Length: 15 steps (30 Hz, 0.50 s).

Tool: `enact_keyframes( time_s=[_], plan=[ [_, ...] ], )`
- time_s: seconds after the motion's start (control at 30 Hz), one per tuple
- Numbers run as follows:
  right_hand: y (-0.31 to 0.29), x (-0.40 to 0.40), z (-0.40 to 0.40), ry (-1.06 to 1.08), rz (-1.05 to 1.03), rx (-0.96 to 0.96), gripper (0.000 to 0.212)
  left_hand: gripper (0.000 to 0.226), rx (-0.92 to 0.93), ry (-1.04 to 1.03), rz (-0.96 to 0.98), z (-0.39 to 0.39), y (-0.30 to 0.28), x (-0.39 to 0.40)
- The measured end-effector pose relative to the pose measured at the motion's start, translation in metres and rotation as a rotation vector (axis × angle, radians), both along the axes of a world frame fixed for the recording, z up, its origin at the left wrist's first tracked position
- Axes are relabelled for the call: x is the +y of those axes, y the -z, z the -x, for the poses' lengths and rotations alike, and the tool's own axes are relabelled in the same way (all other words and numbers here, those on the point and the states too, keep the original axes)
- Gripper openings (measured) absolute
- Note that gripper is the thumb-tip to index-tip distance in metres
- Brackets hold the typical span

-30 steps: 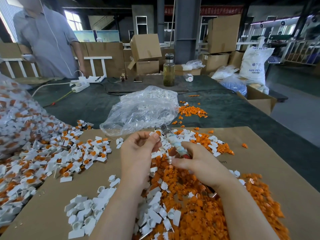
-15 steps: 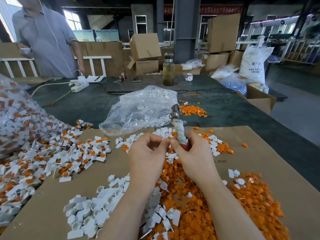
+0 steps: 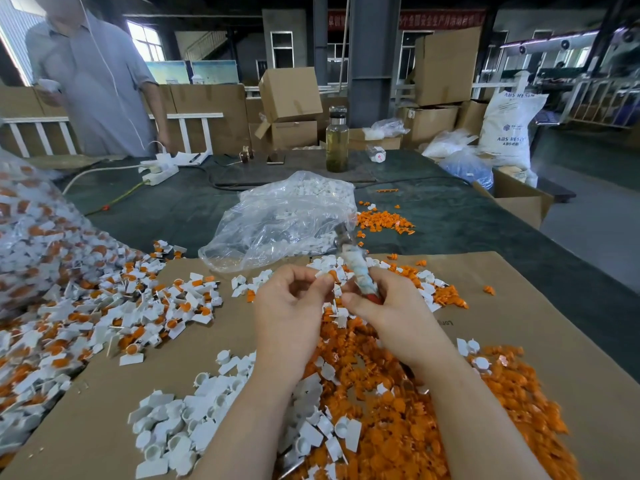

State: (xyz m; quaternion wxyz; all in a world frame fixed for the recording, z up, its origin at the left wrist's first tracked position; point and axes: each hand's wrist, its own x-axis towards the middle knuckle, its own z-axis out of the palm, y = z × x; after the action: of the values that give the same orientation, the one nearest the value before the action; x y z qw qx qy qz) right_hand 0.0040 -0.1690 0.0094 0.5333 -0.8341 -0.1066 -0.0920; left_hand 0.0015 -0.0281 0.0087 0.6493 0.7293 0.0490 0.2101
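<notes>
Left hand [image 3: 291, 306]: the fingers are curled, and thumb and forefinger pinch a small part [image 3: 332, 276] that is too small to make out further.
Right hand [image 3: 388, 313]: it grips the lower end of a tool [image 3: 358, 271]. The tape-wound handle tilts up and away, with the metal head at the top.
Hands together: they are held close, thumbs near each other, with the part just beside the tool's handle, above the middle of the cardboard sheet [image 3: 519, 306].
Clear bag [image 3: 277, 220]: it lies crumpled just beyond the hands on the green table cover [image 3: 467, 230]. White pieces are inside, mostly towards its far end.
Large bag [image 3: 31, 237]: at the left edge, bulging with joined white-and-orange pieces.
Spill by the large bag: joined pieces [image 3: 114, 306] are spread over the sheet's left side.
Loose white caps [image 3: 180, 427]: a heap near the left forearm.
Loose orange pieces [image 3: 398, 427]: a broad heap under and between both forearms.
Far orange pile [image 3: 381, 225]: small, on the cover to the right of the clear bag.
Glass bottle [image 3: 336, 140]: it stands upright farther back with its lid on, holding yellowish liquid.
White sack [image 3: 509, 129]: printed "ABS RESIN", upright at the right. Its contents are hidden.
Blue bag [image 3: 467, 168]: just in front of the sack, filled. What is in it cannot be told.
Open carton [image 3: 519, 202]: at the table's right edge. Its inside is not visible.
Stacked cartons [image 3: 291, 95]: behind the table.
Person in a grey shirt [image 3: 93, 81]: standing at the far left.
</notes>
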Motion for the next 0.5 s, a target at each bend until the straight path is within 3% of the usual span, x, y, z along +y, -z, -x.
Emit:
enact_keyframes(
  time_s=[0.2,0.5],
  plan=[
    [-0.006,-0.012,0.004,-0.194,0.145,0.177,0.012,0.007,-0.026,0.087,0.261,-0.002,-0.004,0.013],
    [-0.005,-0.007,0.007,-0.263,0.186,0.190,0.006,0.009,-0.036,0.143,0.267,-0.003,-0.004,0.018]
  ],
)
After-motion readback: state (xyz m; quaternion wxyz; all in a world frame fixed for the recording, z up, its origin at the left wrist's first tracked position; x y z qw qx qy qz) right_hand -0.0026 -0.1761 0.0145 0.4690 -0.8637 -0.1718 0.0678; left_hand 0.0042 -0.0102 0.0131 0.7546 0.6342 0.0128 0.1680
